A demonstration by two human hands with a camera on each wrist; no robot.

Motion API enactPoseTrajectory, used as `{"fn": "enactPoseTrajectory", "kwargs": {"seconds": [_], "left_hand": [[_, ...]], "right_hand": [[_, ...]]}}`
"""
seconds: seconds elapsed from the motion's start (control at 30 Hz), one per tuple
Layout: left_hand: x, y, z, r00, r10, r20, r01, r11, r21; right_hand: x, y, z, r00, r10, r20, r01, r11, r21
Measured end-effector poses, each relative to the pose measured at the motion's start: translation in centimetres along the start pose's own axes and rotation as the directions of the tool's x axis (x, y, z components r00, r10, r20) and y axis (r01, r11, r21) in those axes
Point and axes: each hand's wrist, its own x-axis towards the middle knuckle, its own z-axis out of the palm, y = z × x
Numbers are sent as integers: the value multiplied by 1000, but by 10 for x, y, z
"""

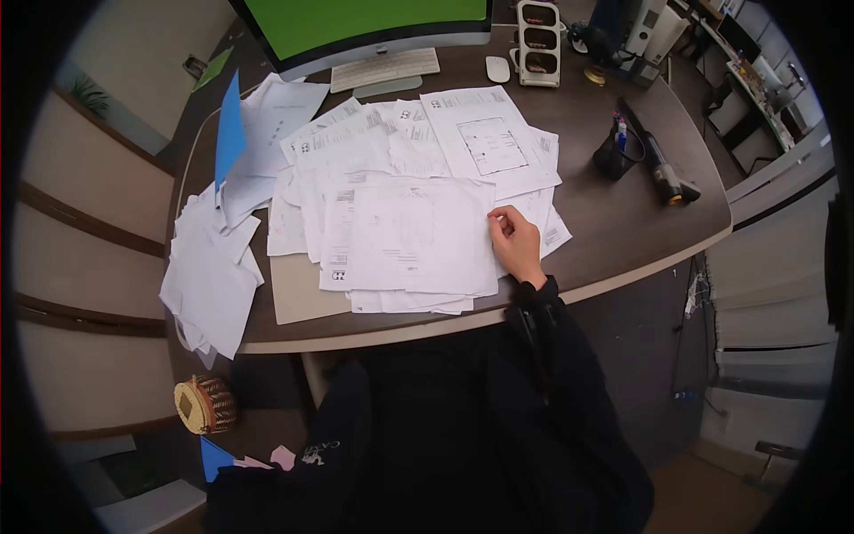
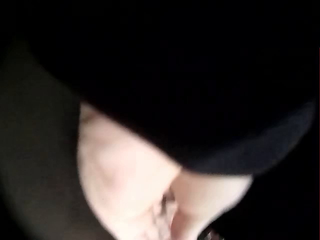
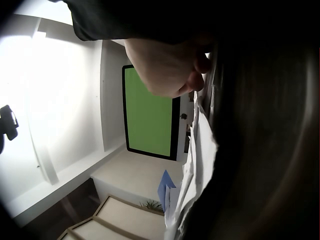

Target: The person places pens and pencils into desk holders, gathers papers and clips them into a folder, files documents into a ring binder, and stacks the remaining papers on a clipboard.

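Observation:
My right hand (image 1: 516, 242) is at the right edge of the topmost white sheet of paper (image 1: 422, 236), its curled thumb and fingertips pinching the edge. That sheet bears faint print and lies over a spread of other printed papers (image 1: 342, 142). In the right wrist view the crumpled edges of the papers (image 3: 200, 155) stretch away just below the right hand (image 3: 167, 67). My left hand (image 2: 135, 175) hangs low below a dark sleeve, away from the papers; its view is dark and blurred, and I cannot tell what its fingers do.
A second paper heap (image 1: 209, 276) with an upright blue folder (image 1: 229, 133) lies left. Behind are a monitor (image 1: 365, 22), keyboard (image 1: 387, 68) and mouse (image 1: 497, 68). A pen holder (image 1: 614, 160) and handheld black tool (image 1: 663, 169) stand right; a woven basket (image 1: 206, 405) is lower left.

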Motion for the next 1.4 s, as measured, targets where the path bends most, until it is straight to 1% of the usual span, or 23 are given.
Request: {"fn": "enactPoseTrajectory", "kwargs": {"seconds": [0.07,0.2,0.3,0.57,0.6,0.63,0.67,0.7,0.73,0.77,0.8,0.83,0.87,0.93,1.0,1.03,1.07,1.13,1.17,1.2,1.3,1.33,1.4], "left_hand": [[0,4,3,999,36,-21,-35,998,43],[-5,14,12,992,107,-67,-98,988,121],[-12,19,17,983,151,-103,-131,976,175],[-16,22,24,952,280,-121,-236,928,290],[-16,50,24,948,295,-123,-249,922,297],[-16,78,21,963,-72,-259,177,896,408],[-15,109,20,898,-45,-437,189,937,292],[-16,117,11,889,37,-457,97,959,268],[-12,111,8,834,96,-543,1,984,177],[-10,119,5,783,99,-614,-77,995,62],[-5,114,4,678,112,-727,-188,982,-24],[3,103,-2,592,154,-791,-310,950,-48],[6,101,-8,535,131,-835,-388,916,-105],[12,99,-28,456,5,-890,-463,856,-232],[24,73,-67,316,158,-935,-519,854,-31],[29,65,-87,251,189,-949,-532,846,28],[32,60,-103,249,184,-951,-532,846,25],[40,52,-131,82,102,-991,-573,819,36],[45,49,-142,69,64,-996,-604,797,9],[51,44,-150,70,65,-995,-608,794,9],[70,38,-155,161,-38,-986,-592,796,-128],[74,37,-153,170,-44,-985,-589,796,-137],[81,35,-152,204,-104,-973,-596,775,-208]], "right_hand": [[0,2,1,1000,5,13,-5,1000,-2],[0,3,2,998,-68,-1,68,997,-39],[3,5,2,996,-85,22,87,993,-84],[5,11,5,991,-133,-6,131,983,-128],[4,10,5,991,-134,2,133,983,-130],[5,8,5,991,-132,-7,130,983,-130],[4,8,5,992,-126,-9,123,984,-132],[5,11,5,991,-133,-2,132,979,-154],[5,12,6,991,-136,-9,133,979,-154],[5,12,7,991,-132,-7,130,979,-158],[5,10,6,992,-129,-8,127,979,-162],[6,8,6,994,-107,-1,105,983,-153],[3,11,7,994,-108,6,107,982,-156],[6,14,7,991,-131,-15,127,979,-162],[7,12,6,991,-131,2,130,978,-164],[6,10,5,993,-120,-2,119,982,-148],[5,8,5,994,-109,-8,107,986,-131],[4,8,5,996,-94,-4,93,988,-121],[5,11,5,997,-78,1,78,994,-73],[6,14,5,998,-61,7,61,998,-27],[4,12,4,1000,-12,12,11,998,60],[3,8,4,1000,3,8,-4,995,102],[2,5,4,1000,9,9,-10,994,110]]}}
